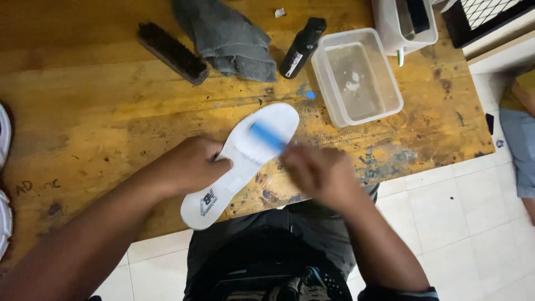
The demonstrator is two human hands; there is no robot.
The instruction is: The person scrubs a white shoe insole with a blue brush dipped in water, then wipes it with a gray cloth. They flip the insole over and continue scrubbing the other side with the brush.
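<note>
We see a worn, stained wooden workbench bearing a white insole, dark bristle brush, crumpled grey cloth, black spray bottle and clear plastic tub of water.

One head-worn view looks steeply down from close above onto the wooden surface, its near edge, the person's lap and the tiled floor at right.
</note>
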